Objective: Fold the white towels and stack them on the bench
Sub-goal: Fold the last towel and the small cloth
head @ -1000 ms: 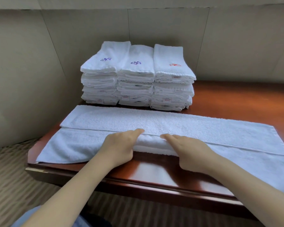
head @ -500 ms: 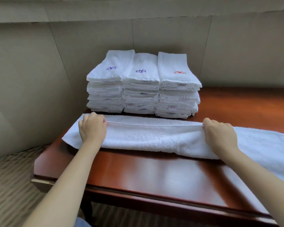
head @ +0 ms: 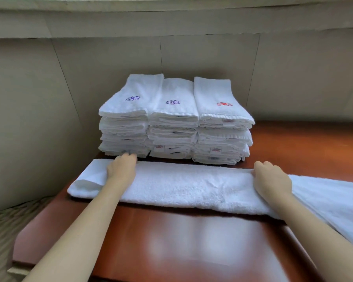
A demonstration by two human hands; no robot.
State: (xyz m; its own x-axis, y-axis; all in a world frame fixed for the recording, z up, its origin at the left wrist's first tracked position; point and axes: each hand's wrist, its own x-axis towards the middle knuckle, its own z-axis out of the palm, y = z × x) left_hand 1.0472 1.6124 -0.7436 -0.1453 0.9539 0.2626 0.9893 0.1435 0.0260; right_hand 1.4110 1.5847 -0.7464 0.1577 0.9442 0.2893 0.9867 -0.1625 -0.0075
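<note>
Towel point(head: 192, 188): my left hand point(head: 121, 169) and right hand point(head: 271, 180) grip its far edge, wide apart, keeping the lengthwise fold even.

Terry towel point(head: 192, 190), glossy wood bench point(head: 181, 241)

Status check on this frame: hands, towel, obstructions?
Left hand and right hand grip long towel's far edge. Towel folded lengthwise on bench. Folded stacks behind; nothing blocking.
</note>
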